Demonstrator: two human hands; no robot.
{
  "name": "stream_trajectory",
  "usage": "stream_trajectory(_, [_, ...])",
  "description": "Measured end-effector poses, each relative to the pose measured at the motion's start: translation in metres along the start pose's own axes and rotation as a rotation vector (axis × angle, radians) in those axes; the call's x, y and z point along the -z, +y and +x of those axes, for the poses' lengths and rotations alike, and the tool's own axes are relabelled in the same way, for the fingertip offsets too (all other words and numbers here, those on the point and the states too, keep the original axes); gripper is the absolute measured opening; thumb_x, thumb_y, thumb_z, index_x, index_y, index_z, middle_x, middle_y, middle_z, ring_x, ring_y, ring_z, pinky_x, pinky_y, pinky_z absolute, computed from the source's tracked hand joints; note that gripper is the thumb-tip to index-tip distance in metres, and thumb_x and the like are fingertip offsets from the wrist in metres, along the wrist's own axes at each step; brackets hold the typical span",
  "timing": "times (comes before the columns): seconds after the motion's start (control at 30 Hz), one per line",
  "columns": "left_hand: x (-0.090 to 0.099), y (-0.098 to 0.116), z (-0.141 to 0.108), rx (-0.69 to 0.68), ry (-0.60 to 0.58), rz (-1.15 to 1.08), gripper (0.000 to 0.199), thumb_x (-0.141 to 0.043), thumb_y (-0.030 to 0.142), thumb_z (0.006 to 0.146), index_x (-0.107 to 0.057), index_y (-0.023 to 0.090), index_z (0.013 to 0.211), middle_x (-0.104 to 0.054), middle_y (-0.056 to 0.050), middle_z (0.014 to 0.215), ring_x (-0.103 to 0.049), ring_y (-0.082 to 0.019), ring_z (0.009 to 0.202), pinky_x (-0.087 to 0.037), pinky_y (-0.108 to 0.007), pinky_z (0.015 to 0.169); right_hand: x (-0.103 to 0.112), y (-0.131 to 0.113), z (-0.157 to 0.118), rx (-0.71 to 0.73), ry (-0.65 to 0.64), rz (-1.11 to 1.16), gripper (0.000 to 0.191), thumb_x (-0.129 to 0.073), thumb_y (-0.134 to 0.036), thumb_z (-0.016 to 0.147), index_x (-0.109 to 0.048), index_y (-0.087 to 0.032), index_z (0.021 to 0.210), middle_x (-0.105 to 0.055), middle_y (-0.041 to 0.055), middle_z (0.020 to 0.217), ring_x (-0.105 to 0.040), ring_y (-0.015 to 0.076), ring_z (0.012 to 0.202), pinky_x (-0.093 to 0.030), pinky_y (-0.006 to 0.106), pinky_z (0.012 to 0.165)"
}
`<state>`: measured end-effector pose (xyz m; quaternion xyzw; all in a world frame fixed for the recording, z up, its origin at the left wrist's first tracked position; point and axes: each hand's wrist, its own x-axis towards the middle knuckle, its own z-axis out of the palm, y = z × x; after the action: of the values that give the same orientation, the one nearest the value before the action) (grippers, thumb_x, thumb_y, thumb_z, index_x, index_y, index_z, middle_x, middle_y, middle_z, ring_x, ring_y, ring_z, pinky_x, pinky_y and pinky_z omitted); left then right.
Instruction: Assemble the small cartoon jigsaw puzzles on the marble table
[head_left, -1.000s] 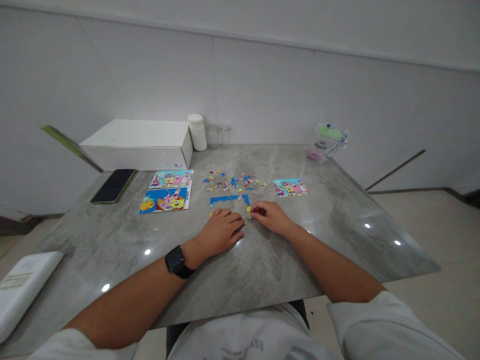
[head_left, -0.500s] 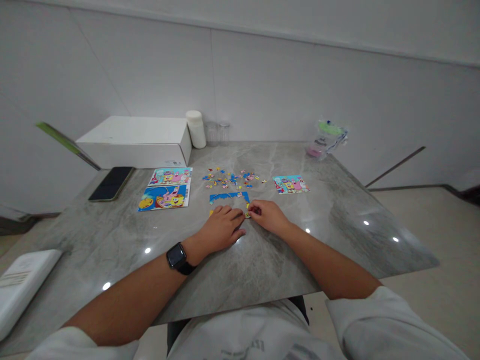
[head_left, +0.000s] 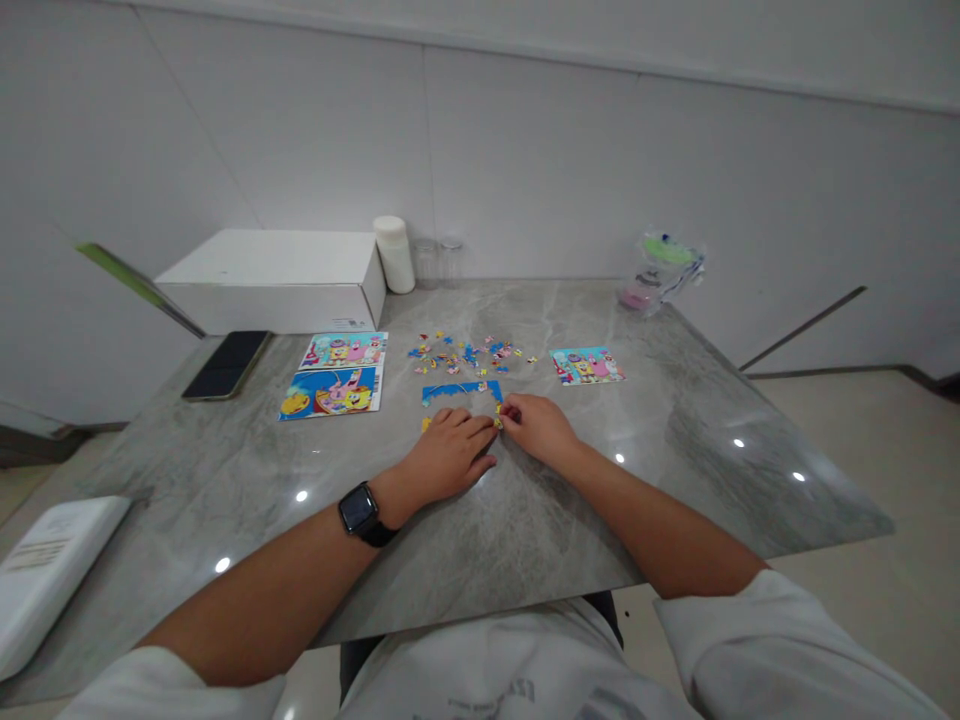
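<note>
One partly built puzzle [head_left: 461, 389] is lying at the left hand [head_left: 452, 452], its blue strip running left to right, facing the wall. That hand is resting open over its near part; the right hand [head_left: 536, 425] is pinching at its right edge, on what I can't tell. Two glasses [head_left: 450, 264], one bottle [head_left: 394, 256], one box [head_left: 270, 280] and one phone [head_left: 227, 365] are sitting beyond; loose pieces [head_left: 471, 355] are lying too small to count.

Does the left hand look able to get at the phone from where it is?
Probably yes: the phone lies uncovered, and only the flat picture sheet sits between it and the left hand, low enough to pass over, though it looks like a fair stretch.
</note>
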<state>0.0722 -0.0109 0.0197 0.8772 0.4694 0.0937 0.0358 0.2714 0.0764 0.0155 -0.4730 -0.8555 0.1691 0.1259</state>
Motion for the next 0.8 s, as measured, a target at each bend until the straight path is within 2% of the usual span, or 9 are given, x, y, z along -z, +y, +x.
stream_trajectory(0.3, [-0.003,0.0,0.003,0.014,-0.001,0.018,0.046,-0.055,0.048,0.106,-0.065,0.022,0.143,-0.066,-0.011,0.143,-0.056,-0.032,0.122,-0.04,-0.048,0.103,-0.001,0.0,0.001,-0.022,0.015,-0.008,0.015,-0.065,-0.022,0.095,-0.077,-0.022,0.103,-0.082,0.0064,0.101,-0.074,0.0225,0.093,-0.051,0.032,0.083])
stream_trajectory(0.6, [-0.004,0.001,0.004,0.024,0.01,0.011,0.047,-0.053,0.049,0.107,-0.062,0.022,0.144,-0.064,-0.01,0.146,-0.055,-0.032,0.126,-0.04,-0.049,0.107,0.01,0.01,-0.011,-0.033,-0.028,0.092,0.018,-0.066,-0.018,0.095,-0.077,-0.021,0.108,-0.082,0.0047,0.104,-0.075,0.018,0.094,-0.051,0.026,0.087])
stream_trajectory(0.8, [-0.002,0.002,0.005,0.022,0.015,0.01,0.045,-0.052,0.048,0.108,-0.063,0.023,0.144,-0.064,-0.011,0.143,-0.055,-0.031,0.125,-0.041,-0.048,0.106,0.015,0.01,-0.015,-0.022,-0.052,0.008,0.022,-0.069,-0.019,0.095,-0.078,-0.021,0.114,-0.08,0.007,0.11,-0.072,0.0193,0.099,-0.05,0.029,0.092])
